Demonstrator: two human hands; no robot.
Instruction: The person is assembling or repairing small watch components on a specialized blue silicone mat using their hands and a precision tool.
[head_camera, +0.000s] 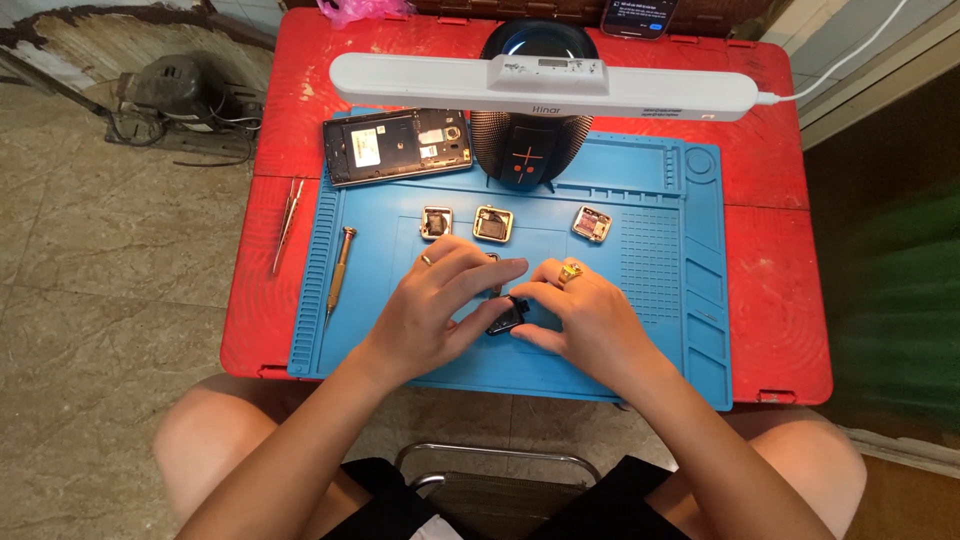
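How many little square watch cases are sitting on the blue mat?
3 lie in a row above the hands: left watch case, middle watch case, right watch case. The left hand and right hand may hide more.

Opened phone (398, 146), screwdriver (339, 268), tweezers (286, 224), white lamp bar (545, 86), black speaker (530, 150)

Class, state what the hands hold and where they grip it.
Both hands, left hand and right hand, grip a small black rectangular device by its opposite ends.
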